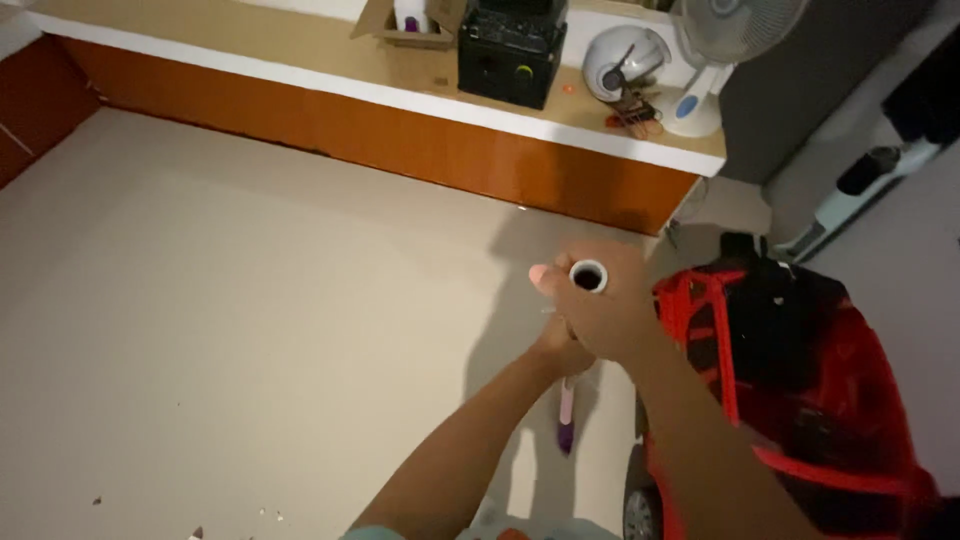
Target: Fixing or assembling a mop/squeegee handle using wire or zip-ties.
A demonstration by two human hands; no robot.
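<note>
Both our forearms reach out low over the pale floor (250,330). Our right hand (600,310) is clenched round the top of a white tube (588,275), whose open end points up at us. Our left hand (560,350) sits just beneath it, mostly hidden, so we cannot tell its grip. Below the hands a pink and purple shaft (566,420) hangs down. Just right stands a red toy car (800,380); a fan (715,60) sits on the far ledge (300,50).
</note>
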